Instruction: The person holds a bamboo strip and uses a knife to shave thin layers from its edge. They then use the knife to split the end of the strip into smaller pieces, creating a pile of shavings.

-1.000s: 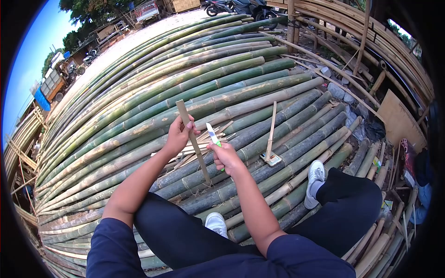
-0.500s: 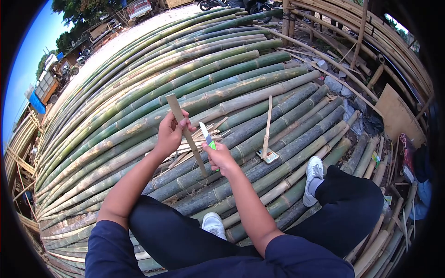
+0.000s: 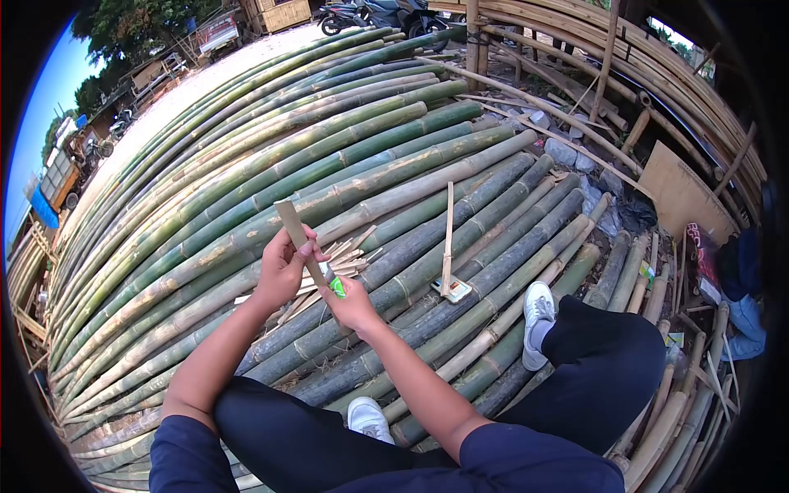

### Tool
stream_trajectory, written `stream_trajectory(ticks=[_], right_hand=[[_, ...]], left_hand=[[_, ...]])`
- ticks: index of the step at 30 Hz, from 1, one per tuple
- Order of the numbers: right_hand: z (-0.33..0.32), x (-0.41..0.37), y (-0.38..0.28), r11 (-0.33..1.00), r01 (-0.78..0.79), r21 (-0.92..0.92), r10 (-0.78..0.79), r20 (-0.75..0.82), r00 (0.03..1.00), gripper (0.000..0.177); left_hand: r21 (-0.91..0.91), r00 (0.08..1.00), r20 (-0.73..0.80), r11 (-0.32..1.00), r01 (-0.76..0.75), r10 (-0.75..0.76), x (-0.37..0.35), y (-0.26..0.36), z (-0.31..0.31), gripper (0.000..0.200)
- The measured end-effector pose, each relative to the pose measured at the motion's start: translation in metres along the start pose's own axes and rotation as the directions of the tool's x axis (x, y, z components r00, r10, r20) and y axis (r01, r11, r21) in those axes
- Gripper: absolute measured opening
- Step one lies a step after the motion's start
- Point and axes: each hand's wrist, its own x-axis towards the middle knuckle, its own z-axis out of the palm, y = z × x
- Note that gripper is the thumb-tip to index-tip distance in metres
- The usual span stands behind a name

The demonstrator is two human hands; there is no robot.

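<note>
My left hand point(image 3: 284, 264) is closed around the upper part of a flat bamboo strip point(image 3: 292, 222), which stands tilted in front of me. My right hand point(image 3: 352, 304) grips a knife point(image 3: 337, 286) by its green handle. Its blade lies against the strip close to my left fingers, mostly hidden behind them. Behind and below both hands, a loose heap of thin bamboo slivers point(image 3: 349, 256) rests on the poles. Further right, a narrow bamboo stick point(image 3: 449, 234) leans up from a small flat phone-like object point(image 3: 454, 289).
Long green and grey bamboo poles point(image 3: 246, 193) lie side by side beneath me. At right are stones point(image 3: 561, 153), a brown board point(image 3: 682, 193) and a bamboo rack point(image 3: 559, 25). Motorbikes point(image 3: 378, 16) stand at the back, and a truck point(image 3: 62, 177) is at far left.
My right hand has moved left and up, bringing the knife from beside the bamboo strip onto it. The whole view has shifted slightly.
</note>
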Motion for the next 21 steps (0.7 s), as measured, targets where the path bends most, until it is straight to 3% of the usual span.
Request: stream_trajectory(ticks=[2, 6, 9, 11, 12, 13, 15, 18, 19, 21], right_hand=[[0.005, 0.006, 0.007, 0.987, 0.163, -0.015, -0.164, -0.072, 0.984, 0.018], [0.005, 0.006, 0.009, 0.987, 0.149, -0.058, -0.152, -0.060, 0.986, 0.019], [0.006, 0.001, 0.007, 0.989, 0.094, -0.111, -0.098, -0.032, 0.995, 0.022], [0.009, -0.002, 0.005, 0.972, 0.143, -0.189, -0.145, -0.001, 0.989, 0.025], [0.007, -0.001, 0.006, 0.978, 0.131, -0.162, -0.127, 0.034, 0.991, 0.032], [0.007, -0.001, 0.003, 0.988, 0.119, -0.098, -0.115, 0.052, 0.992, 0.030], [-0.002, 0.001, 0.000, 0.996, 0.088, -0.013, -0.087, 0.058, 0.994, 0.029], [-0.024, 0.008, -0.005, 0.997, 0.011, -0.083, -0.016, -0.061, 0.998, 0.031], [-0.030, 0.011, -0.006, 0.995, 0.078, -0.061, -0.082, -0.073, 0.994, 0.030], [-0.041, 0.014, -0.005, 0.996, 0.056, -0.068, -0.066, -0.148, 0.987, 0.032]], left_hand=[[0.003, 1.000, -0.023, 1.000, -0.019, 0.019, 0.002, 0.005, -0.002, 0.016], [0.020, 0.995, -0.091, 0.999, -0.032, 0.034, 0.002, 0.018, 0.003, 0.020], [0.158, 0.971, -0.225, 0.986, -0.048, 0.083, 0.002, 0.029, 0.011, 0.023], [0.075, 0.943, -0.330, 0.994, 0.079, -0.050, 0.000, 0.035, 0.010, 0.025], [-0.030, 0.947, -0.322, 0.999, -0.012, 0.002, 0.002, 0.031, 0.009, 0.029], [-0.065, 0.962, -0.272, 0.998, -0.001, -0.017, 0.000, 0.036, 0.004, 0.033], [-0.078, 0.970, -0.230, 0.991, -0.105, 0.085, 0.006, 0.036, 0.003, 0.029], [-0.176, 0.985, -0.153, 0.978, -0.111, 0.085, 0.000, 0.039, -0.007, 0.027], [-0.169, 0.984, -0.161, 0.981, -0.098, 0.071, -0.002, 0.038, -0.011, 0.027], [-0.154, 0.985, -0.105, 0.976, -0.153, 0.137, -0.005, 0.036, -0.017, 0.027]])
